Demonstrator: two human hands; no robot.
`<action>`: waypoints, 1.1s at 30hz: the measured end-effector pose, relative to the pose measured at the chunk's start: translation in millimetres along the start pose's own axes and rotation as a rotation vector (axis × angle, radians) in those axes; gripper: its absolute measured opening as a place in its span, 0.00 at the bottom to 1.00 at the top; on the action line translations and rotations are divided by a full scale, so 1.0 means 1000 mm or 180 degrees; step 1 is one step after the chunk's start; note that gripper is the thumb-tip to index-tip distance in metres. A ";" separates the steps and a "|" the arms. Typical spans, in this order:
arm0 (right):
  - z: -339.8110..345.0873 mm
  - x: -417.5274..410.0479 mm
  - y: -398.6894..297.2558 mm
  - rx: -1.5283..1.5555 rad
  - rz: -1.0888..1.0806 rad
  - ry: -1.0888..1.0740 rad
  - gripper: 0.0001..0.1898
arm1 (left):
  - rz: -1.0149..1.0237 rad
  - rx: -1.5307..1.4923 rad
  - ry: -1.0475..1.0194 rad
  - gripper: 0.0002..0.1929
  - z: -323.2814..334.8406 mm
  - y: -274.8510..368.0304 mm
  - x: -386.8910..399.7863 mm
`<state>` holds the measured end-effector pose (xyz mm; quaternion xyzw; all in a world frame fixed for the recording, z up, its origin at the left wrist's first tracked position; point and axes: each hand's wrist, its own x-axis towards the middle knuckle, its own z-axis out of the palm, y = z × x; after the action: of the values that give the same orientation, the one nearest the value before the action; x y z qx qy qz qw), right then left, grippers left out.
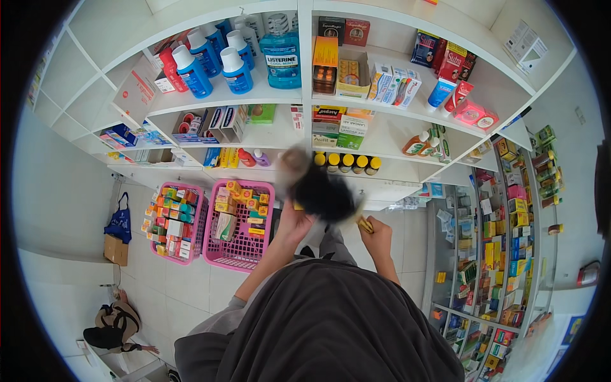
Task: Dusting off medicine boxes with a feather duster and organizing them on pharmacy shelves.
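Observation:
My right hand point(375, 235) grips the yellowish handle of a duster point(327, 193) with a dark, fluffy head, blurred by motion. The duster's head is in front of the lower shelf, next to a row of small dark bottles with yellow caps point(347, 162). My left hand point(292, 223) is raised just below the duster's head, partly hidden by it; a bit of something yellow shows at its fingertips, and whether it is held is unclear. On the lower shelf to the left are a red bottle point(246, 157) and a purple bottle point(261, 157).
White shelves point(286, 98) hold mouthwash, blue bottles and medicine boxes. Two pink plastic baskets, one point(208, 238) beside the other point(202, 210), hold small boxes at my left. A glass display cabinet point(432, 258) stands at right. Another person point(114, 322) is at lower left.

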<state>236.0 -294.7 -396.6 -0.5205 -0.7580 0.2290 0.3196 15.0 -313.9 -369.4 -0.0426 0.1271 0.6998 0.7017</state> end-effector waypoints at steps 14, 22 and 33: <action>-0.002 0.007 0.003 0.0280 0.0207 -0.0047 0.09 | 0.0103 0.0957 0.0092 0.24 -0.006 0.007 -0.002; -0.004 0.016 -0.006 0.0145 -0.0146 -0.0254 0.09 | 0.2115 0.5464 -0.0093 0.23 -0.052 0.029 -0.006; -0.006 0.023 0.001 0.0141 0.0202 -0.0200 0.09 | 0.3200 0.5725 0.0094 0.30 0.007 0.022 -0.015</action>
<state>235.2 -272.5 -387.1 -0.5296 -0.7455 0.2720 0.2996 -5.9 -326.5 -356.7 0.5478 0.6156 0.5579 0.0986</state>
